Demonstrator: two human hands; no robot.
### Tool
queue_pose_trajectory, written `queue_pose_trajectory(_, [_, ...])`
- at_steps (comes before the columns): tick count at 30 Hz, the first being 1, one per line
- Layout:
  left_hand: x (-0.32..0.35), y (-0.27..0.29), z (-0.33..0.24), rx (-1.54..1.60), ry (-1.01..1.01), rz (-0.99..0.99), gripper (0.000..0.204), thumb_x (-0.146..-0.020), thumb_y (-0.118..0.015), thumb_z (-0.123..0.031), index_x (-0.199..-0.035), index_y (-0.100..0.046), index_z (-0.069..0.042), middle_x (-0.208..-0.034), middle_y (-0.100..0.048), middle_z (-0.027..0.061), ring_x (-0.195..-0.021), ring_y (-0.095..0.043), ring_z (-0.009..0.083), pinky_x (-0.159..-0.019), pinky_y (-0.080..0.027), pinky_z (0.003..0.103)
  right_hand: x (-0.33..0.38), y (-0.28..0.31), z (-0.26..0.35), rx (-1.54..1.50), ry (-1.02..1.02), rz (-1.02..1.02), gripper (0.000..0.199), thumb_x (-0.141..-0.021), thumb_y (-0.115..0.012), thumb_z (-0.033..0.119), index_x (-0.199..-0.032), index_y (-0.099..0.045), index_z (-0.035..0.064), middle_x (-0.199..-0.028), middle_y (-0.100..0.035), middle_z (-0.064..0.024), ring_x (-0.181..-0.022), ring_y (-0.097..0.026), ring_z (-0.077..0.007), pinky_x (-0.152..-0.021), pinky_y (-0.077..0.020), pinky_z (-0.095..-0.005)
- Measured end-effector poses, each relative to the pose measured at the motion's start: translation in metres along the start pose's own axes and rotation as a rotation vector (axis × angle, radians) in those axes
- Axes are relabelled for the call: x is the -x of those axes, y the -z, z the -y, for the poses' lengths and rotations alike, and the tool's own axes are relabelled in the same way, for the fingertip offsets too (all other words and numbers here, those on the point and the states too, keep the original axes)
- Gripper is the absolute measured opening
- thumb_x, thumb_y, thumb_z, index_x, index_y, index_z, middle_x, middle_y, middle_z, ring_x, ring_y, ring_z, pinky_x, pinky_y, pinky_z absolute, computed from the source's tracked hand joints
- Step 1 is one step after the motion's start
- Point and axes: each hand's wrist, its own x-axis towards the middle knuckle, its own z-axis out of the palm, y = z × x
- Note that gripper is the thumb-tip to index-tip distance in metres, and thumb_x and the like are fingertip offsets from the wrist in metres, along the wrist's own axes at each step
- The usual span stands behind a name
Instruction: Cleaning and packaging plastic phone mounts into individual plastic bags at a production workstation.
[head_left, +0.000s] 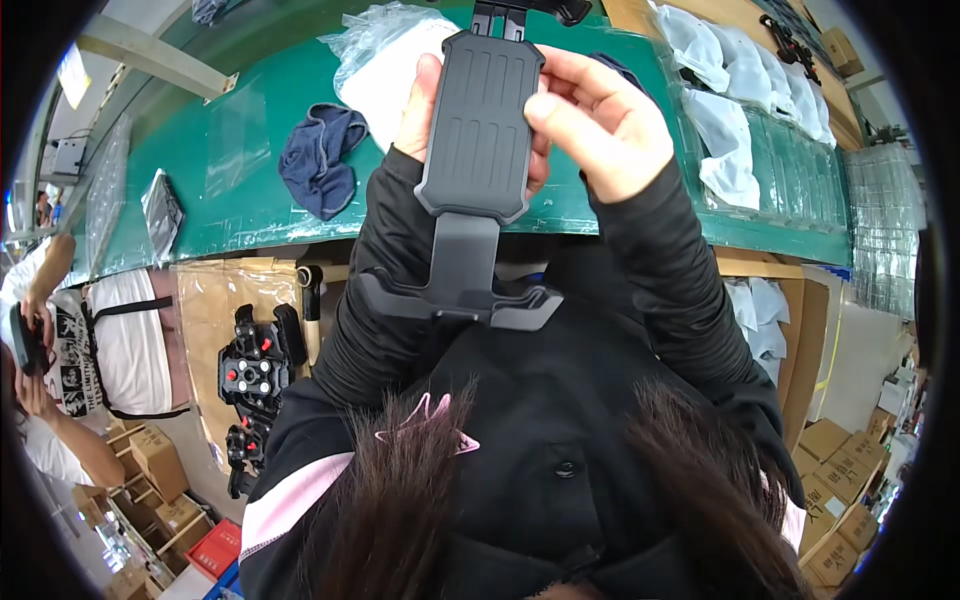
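A black phone holder (485, 125) is raised in front of me, over the near edge of the green workbench. Its ribbed pad faces me, and its lower clamp arm (465, 265) is pulled out toward my body. My left hand (420, 110) grips the left edge; most of its fingers are hidden behind the holder. On the right edge rests the thumb of my right hand (605, 125), with its fingers curled round the back. The upper jaw of the holder runs up to the top of the picture.
A crumpled dark blue cloth (322, 160) lies on the green bench (250, 100), beside white plastic wrapping (385, 60). To the right, clear trays (800, 190) hold white-bagged parts (725, 150). More black holders (260, 370) sit in a carton at left. A co-worker's hands (38, 340) hold a black part.
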Motion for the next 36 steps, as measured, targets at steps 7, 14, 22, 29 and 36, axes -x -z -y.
queue_pose_trajectory(7, [-0.002,0.015,-0.010,0.296,0.023,0.023,0.076,-0.079,-0.050,-0.063,-0.116,-0.048,0.003,-0.102,-0.056,0.0181,-0.085,-0.059,0.0285,-0.075,-0.051,0.042,0.031,-0.017,-0.012,0.074,0.018,0.079,0.082,-0.070,-0.070,0.006,-0.138,-0.025,-0.0021,-0.131,-0.039,-0.0119,-0.118,-0.039,-0.0204,-0.094,-0.0363,-0.0385])
queue_pose_trajectory(14, [0.006,0.007,-0.013,0.338,-0.044,-0.034,0.087,-0.075,-0.063,-0.054,-0.134,-0.030,0.002,-0.098,-0.042,0.0112,-0.084,-0.046,0.0200,-0.076,-0.044,0.033,0.040,-0.017,0.004,-0.061,-0.181,-0.034,0.022,-0.089,-0.056,0.013,-0.103,-0.059,-0.0038,-0.089,-0.064,-0.0087,-0.078,-0.059,-0.0121,-0.073,-0.0467,-0.0231])
queue_pose_trajectory(22, [-0.010,0.006,-0.021,0.209,0.036,0.410,0.081,-0.076,-0.058,-0.061,-0.134,-0.037,-0.007,-0.110,-0.055,0.0220,-0.093,-0.052,0.0346,-0.076,-0.045,0.048,0.044,-0.039,0.017,-0.044,-0.252,-0.005,0.016,-0.079,-0.070,0.012,-0.084,-0.064,-0.0022,-0.070,-0.060,0.0012,-0.062,-0.052,-0.0028,-0.057,-0.0417,-0.0178])
queue_pose_trajectory(29, [-0.012,-0.005,-0.010,0.178,-0.049,0.394,0.083,-0.075,-0.056,-0.064,-0.132,-0.039,-0.006,-0.106,-0.056,0.0208,-0.087,-0.051,0.0319,-0.070,-0.047,0.040,0.045,-0.040,0.021,0.088,-0.228,-0.048,0.015,-0.081,-0.068,0.013,-0.079,-0.064,-0.0016,-0.067,-0.057,0.0009,-0.060,-0.049,-0.0035,-0.056,-0.0398,-0.0190])
queue_pose_trajectory(36, [-0.006,-0.015,-0.005,0.263,-0.041,0.280,0.081,-0.076,-0.055,-0.064,-0.131,-0.041,-0.006,-0.099,-0.055,0.0167,-0.081,-0.049,0.0279,-0.068,-0.046,0.039,0.048,-0.039,0.019,0.100,-0.204,-0.084,0.020,-0.085,-0.060,0.018,-0.085,-0.063,-0.0013,-0.073,-0.063,-0.0069,-0.060,-0.056,-0.0096,-0.058,-0.0461,-0.0217])
